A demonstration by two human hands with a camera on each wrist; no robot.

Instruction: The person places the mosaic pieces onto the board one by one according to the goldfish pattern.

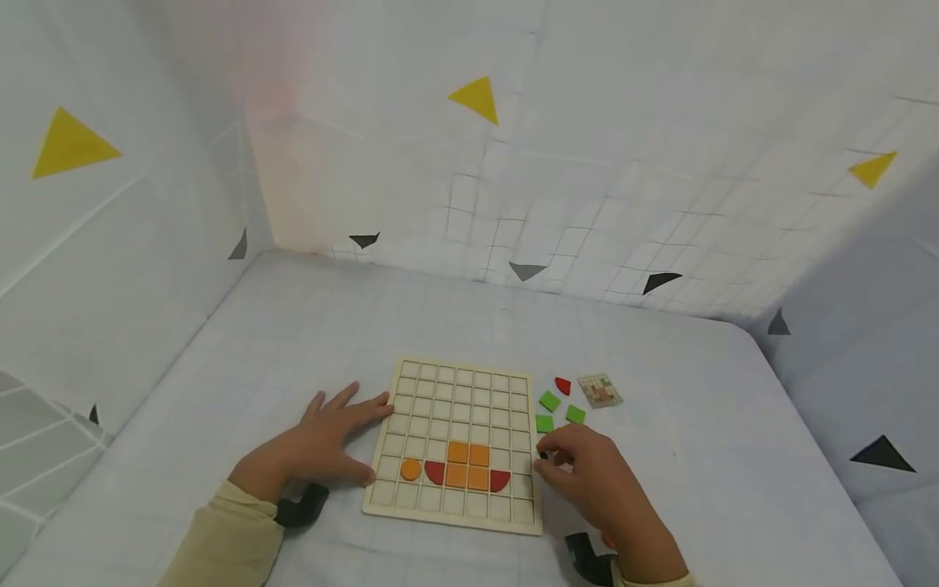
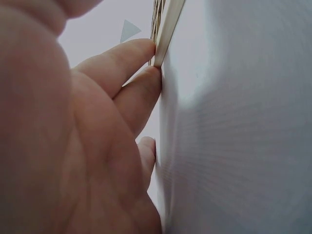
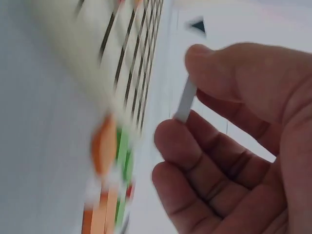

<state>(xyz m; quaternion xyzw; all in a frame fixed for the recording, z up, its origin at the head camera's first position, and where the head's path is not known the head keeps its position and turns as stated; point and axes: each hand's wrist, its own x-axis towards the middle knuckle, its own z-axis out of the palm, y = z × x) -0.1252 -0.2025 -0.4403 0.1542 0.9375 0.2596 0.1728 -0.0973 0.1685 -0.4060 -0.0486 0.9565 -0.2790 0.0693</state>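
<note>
A wooden grid board (image 1: 455,403) lies flat on the white surface. On its lower rows sit an orange round piece (image 1: 411,469), several orange square tiles (image 1: 468,465) and two red quarter-round pieces (image 1: 434,472). My left hand (image 1: 323,444) is spread at the board's left edge, fingertips and thumb touching it; the left wrist view shows two fingertips against the wooden side. Just off the board's right edge, my right hand (image 1: 583,469) pinches a small flat tile (image 3: 185,100) between thumb and fingertip. The tile's edge looks grey in the right wrist view; its face is hidden there.
Right of the board lie several green square tiles (image 1: 549,400), a red quarter-round piece (image 1: 562,386) and a small pattern card (image 1: 600,390). Orange pieces (image 3: 103,146) lie below the right hand. White walls with yellow and black triangles (image 1: 477,99) surround the surface.
</note>
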